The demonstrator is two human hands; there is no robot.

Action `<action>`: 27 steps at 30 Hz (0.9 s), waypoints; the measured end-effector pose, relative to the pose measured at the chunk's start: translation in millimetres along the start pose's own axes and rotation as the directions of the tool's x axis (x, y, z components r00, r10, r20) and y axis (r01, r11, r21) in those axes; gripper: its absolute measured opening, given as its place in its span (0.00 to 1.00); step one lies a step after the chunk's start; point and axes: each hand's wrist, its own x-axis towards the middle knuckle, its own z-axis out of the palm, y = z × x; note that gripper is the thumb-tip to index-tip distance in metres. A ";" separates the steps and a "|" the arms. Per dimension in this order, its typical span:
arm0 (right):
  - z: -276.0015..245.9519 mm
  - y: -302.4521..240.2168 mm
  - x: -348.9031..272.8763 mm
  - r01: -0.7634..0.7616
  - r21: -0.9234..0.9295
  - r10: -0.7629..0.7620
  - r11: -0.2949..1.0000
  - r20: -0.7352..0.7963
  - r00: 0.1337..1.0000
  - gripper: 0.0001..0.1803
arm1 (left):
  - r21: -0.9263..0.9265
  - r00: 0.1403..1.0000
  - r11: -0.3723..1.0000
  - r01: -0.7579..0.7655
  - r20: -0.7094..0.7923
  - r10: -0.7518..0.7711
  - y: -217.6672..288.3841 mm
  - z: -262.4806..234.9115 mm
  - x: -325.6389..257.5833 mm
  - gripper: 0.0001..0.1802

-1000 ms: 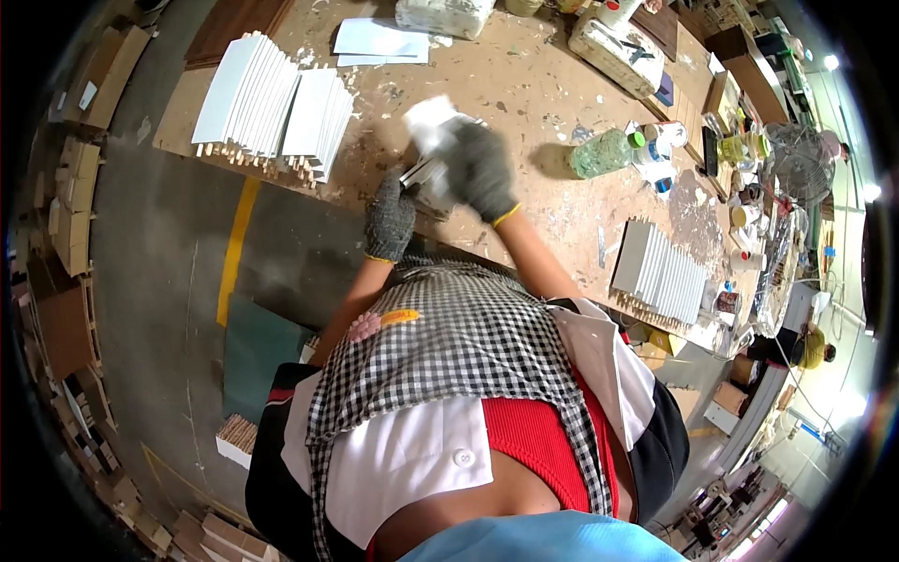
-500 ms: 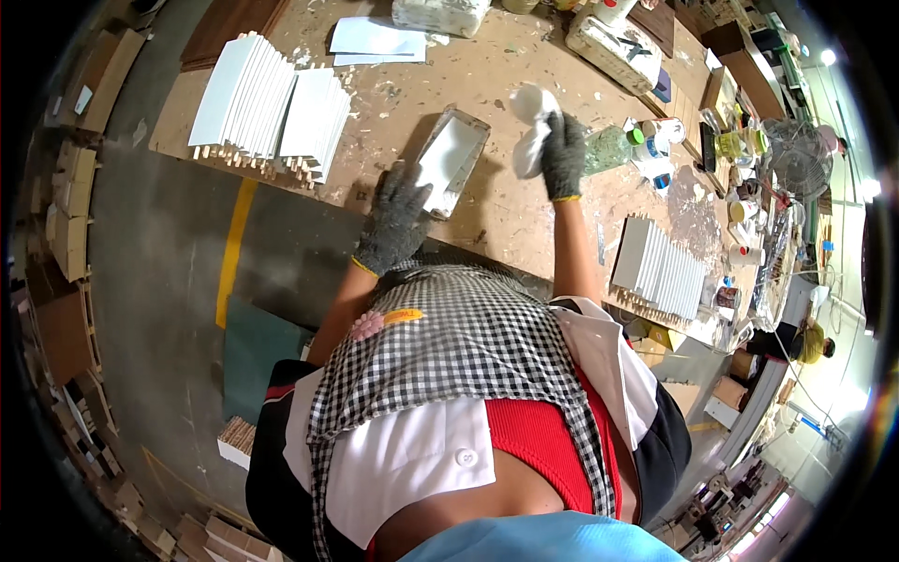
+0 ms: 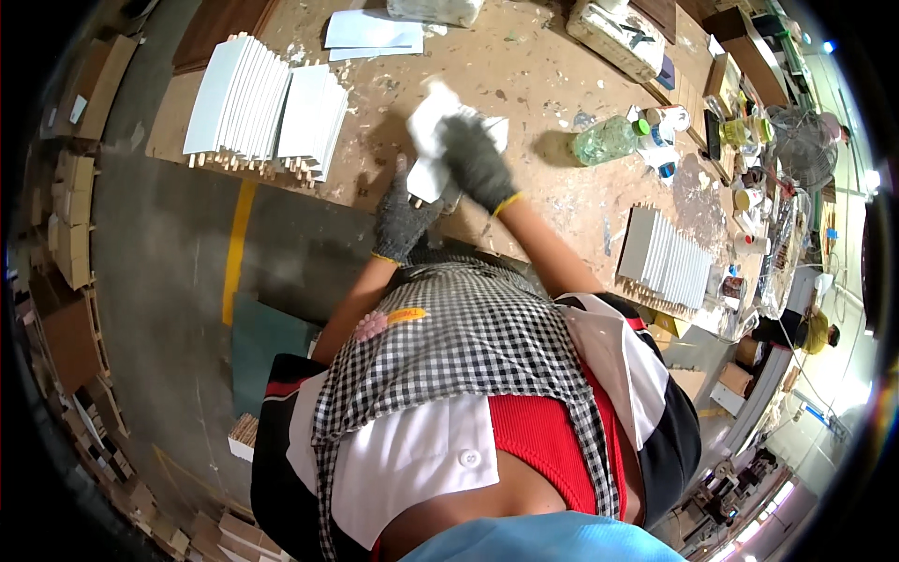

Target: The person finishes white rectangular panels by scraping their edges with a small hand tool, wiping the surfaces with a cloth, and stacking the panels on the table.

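Observation:
My left hand [image 3: 405, 223], in a dark grey knitted glove, holds the near left edge of a white panel [image 3: 426, 182]. A small wooden peg shows at the panel's near end. My right hand [image 3: 476, 161], gloved alike and smeared by motion, grips a white cloth [image 3: 435, 114] pressed over the panel. Hand and cloth hide much of the panel and the block-like support under it. To the right of the cloth, a clear green-capped bottle [image 3: 604, 142] lies tilted on the brown worktable [image 3: 524, 201].
At the left stand rows of white panels [image 3: 239, 98] with wooden pegs; another row [image 3: 663, 258] is at the right. White sheets [image 3: 375, 36] lie at the back. A stained white container [image 3: 618, 42], jars and a fan [image 3: 807, 155] are farther right. Paint marks dot the table.
My right hand has swung left with the cloth, from beside the bottle onto the panel. My left hand has stayed by the panel's near edge, shifting slightly.

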 end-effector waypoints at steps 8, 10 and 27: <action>-33.8 5.2 28.5 -0.072 -0.223 0.065 0.972 -0.035 0.997 0.25 | 0.010 0.999 1.000 0.007 -0.037 -0.007 14.3 -3.7 -3.1 0.65; -32.5 -11.8 30.6 -0.033 -0.311 0.057 0.950 0.068 0.996 0.25 | -0.180 0.988 0.972 0.152 0.061 -0.143 8.7 -3.1 -1.8 0.61; -50.6 56.9 -195.5 0.091 0.945 0.715 -0.314 0.172 0.678 0.27 | 0.696 0.713 0.185 -0.694 0.631 0.305 71.7 -43.9 96.4 0.37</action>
